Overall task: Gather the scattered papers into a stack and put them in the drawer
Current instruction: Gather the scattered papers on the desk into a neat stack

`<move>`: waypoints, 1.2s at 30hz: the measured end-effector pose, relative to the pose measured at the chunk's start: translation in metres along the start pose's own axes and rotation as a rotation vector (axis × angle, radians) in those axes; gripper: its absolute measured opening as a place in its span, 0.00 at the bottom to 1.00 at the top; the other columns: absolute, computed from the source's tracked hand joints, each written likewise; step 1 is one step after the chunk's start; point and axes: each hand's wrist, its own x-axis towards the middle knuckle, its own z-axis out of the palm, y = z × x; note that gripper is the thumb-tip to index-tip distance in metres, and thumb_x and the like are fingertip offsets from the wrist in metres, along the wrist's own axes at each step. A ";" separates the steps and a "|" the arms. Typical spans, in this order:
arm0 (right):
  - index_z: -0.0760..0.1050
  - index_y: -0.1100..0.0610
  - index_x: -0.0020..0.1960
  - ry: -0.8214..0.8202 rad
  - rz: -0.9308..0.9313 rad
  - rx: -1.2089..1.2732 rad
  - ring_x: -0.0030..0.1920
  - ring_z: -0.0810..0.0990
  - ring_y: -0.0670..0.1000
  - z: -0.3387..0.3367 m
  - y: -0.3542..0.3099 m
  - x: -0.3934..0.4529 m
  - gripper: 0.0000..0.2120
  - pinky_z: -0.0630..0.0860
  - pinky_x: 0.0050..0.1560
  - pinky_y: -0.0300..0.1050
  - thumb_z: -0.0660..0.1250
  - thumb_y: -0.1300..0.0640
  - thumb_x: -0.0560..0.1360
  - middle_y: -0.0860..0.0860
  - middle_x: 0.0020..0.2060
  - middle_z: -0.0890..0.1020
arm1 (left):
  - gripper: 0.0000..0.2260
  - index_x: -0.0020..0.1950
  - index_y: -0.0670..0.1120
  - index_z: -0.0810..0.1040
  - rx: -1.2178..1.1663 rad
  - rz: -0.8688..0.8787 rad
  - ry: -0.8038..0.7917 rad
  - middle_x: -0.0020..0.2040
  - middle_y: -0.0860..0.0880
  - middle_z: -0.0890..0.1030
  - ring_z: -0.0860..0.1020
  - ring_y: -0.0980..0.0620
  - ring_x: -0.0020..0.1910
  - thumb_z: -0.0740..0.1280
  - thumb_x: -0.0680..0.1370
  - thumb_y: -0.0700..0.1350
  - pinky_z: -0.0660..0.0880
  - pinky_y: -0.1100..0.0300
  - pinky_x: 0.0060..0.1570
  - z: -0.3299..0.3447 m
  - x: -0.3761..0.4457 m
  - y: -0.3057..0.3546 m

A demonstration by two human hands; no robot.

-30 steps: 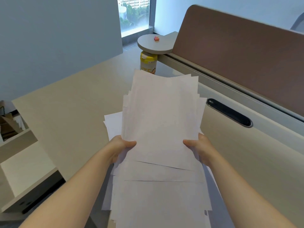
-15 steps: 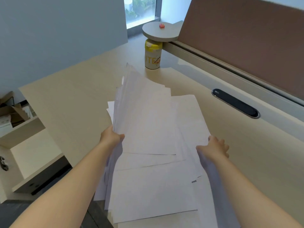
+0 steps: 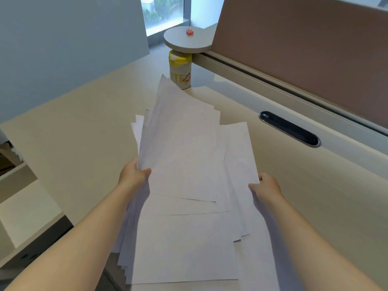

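Note:
A loose, uneven stack of white papers [image 3: 184, 156] lies fanned over the beige desk [image 3: 79, 127], reaching to the near edge. My left hand [image 3: 133, 175] grips the left edge of the upper sheets, thumb on top, and holds them lifted and tilted. My right hand [image 3: 266, 189] rests on the right edge of the sheets lying on the desk, fingers curled at the paper's border. No drawer front can be made out for sure; a low pale cabinet [image 3: 23, 206] stands at the left below the desk.
A yellow-lidded jar [image 3: 180, 70] stands at the back under a round grey shelf [image 3: 188, 39] with a small pink object [image 3: 190, 32]. A brown divider panel [image 3: 304, 51] lines the right side, with a black cable slot [image 3: 289, 129] before it.
The papers went from both hands holding them up to lying lower and fanned. My right hand let go, moved right to the sheets' edge; my left keeps its grip.

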 end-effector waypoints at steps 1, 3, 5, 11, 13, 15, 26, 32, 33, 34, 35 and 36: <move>0.75 0.64 0.40 0.000 0.002 0.032 0.45 0.77 0.55 0.002 0.001 0.002 0.04 0.71 0.41 0.45 0.62 0.70 0.71 0.55 0.39 0.77 | 0.14 0.62 0.37 0.73 -0.060 -0.022 -0.027 0.51 0.42 0.75 0.73 0.45 0.49 0.62 0.76 0.34 0.66 0.56 0.49 -0.003 0.002 0.000; 0.72 0.61 0.31 0.036 0.016 0.082 0.44 0.78 0.56 0.006 0.005 0.005 0.10 0.71 0.43 0.47 0.64 0.69 0.70 0.57 0.37 0.77 | 0.16 0.64 0.35 0.70 -0.168 -0.072 -0.115 0.53 0.43 0.75 0.74 0.43 0.53 0.62 0.76 0.34 0.67 0.54 0.53 -0.009 0.006 -0.001; 0.69 0.59 0.28 0.078 0.035 0.108 0.41 0.75 0.54 0.009 0.004 0.006 0.14 0.67 0.42 0.43 0.65 0.67 0.72 0.56 0.33 0.76 | 0.15 0.64 0.36 0.70 -0.267 -0.118 -0.210 0.50 0.43 0.77 0.75 0.43 0.52 0.60 0.77 0.34 0.70 0.52 0.54 -0.015 0.008 -0.001; 0.54 0.56 0.26 0.139 -0.007 0.132 0.29 0.58 0.51 0.012 -0.011 0.014 0.24 0.53 0.30 0.46 0.62 0.60 0.76 0.52 0.25 0.59 | 0.05 0.53 0.40 0.73 -0.243 -0.221 -0.385 0.37 0.45 0.82 0.79 0.46 0.38 0.60 0.78 0.37 0.75 0.54 0.38 -0.032 0.024 0.006; 0.55 0.55 0.26 0.076 -0.036 0.053 0.29 0.59 0.50 0.021 -0.017 0.014 0.24 0.54 0.29 0.46 0.60 0.59 0.77 0.51 0.25 0.60 | 0.05 0.51 0.40 0.75 -0.185 -0.231 -0.398 0.34 0.47 0.84 0.81 0.46 0.38 0.61 0.78 0.38 0.78 0.55 0.40 -0.031 0.028 0.009; 0.57 0.56 0.26 0.045 -0.055 -0.056 0.31 0.62 0.51 0.032 -0.026 0.013 0.23 0.56 0.30 0.45 0.56 0.58 0.79 0.50 0.25 0.62 | 0.07 0.55 0.39 0.73 -0.169 -0.187 -0.359 0.38 0.46 0.79 0.77 0.45 0.44 0.61 0.78 0.37 0.73 0.54 0.49 -0.022 0.030 0.013; 0.62 0.58 0.29 -0.050 0.108 0.262 0.32 0.65 0.49 0.051 -0.046 0.021 0.18 0.61 0.33 0.42 0.58 0.58 0.77 0.51 0.29 0.66 | 0.20 0.64 0.41 0.68 -0.162 -0.035 -0.154 0.60 0.42 0.74 0.72 0.45 0.58 0.64 0.74 0.31 0.70 0.56 0.54 0.008 0.041 0.033; 0.70 0.58 0.36 -0.219 0.157 0.338 0.33 0.74 0.46 0.043 -0.062 0.018 0.09 0.67 0.39 0.40 0.64 0.61 0.75 0.54 0.40 0.74 | 0.18 0.61 0.34 0.72 -0.118 -0.364 -0.199 0.59 0.37 0.78 0.77 0.41 0.58 0.68 0.74 0.39 0.66 0.52 0.61 -0.010 0.029 0.022; 0.73 0.60 0.42 -0.259 0.159 0.336 0.36 0.75 0.44 0.042 -0.065 0.017 0.04 0.67 0.43 0.39 0.63 0.61 0.75 0.53 0.44 0.74 | 0.13 0.56 0.36 0.75 -0.111 -0.409 -0.269 0.48 0.39 0.82 0.80 0.43 0.49 0.67 0.74 0.40 0.65 0.50 0.64 -0.014 0.024 0.022; 0.75 0.63 0.51 -0.306 0.162 0.330 0.44 0.77 0.44 0.040 -0.068 0.016 0.08 0.66 0.51 0.39 0.64 0.60 0.75 0.53 0.50 0.75 | 0.09 0.52 0.36 0.75 -0.109 -0.411 -0.306 0.38 0.43 0.80 0.79 0.46 0.39 0.67 0.74 0.39 0.67 0.50 0.62 -0.016 0.021 0.022; 0.73 0.64 0.60 -0.340 0.174 0.315 0.55 0.74 0.45 0.038 -0.068 0.015 0.15 0.64 0.60 0.39 0.64 0.59 0.75 0.51 0.56 0.75 | 0.08 0.53 0.37 0.74 -0.130 -0.375 -0.320 0.36 0.46 0.77 0.76 0.47 0.38 0.65 0.75 0.37 0.68 0.53 0.58 -0.015 0.020 0.021; 0.70 0.63 0.65 -0.370 0.187 0.281 0.65 0.70 0.48 0.037 -0.070 0.013 0.20 0.61 0.67 0.41 0.64 0.57 0.75 0.51 0.63 0.74 | 0.12 0.58 0.36 0.73 -0.177 -0.314 -0.322 0.41 0.47 0.77 0.74 0.48 0.43 0.63 0.75 0.32 0.67 0.57 0.55 -0.013 0.020 0.016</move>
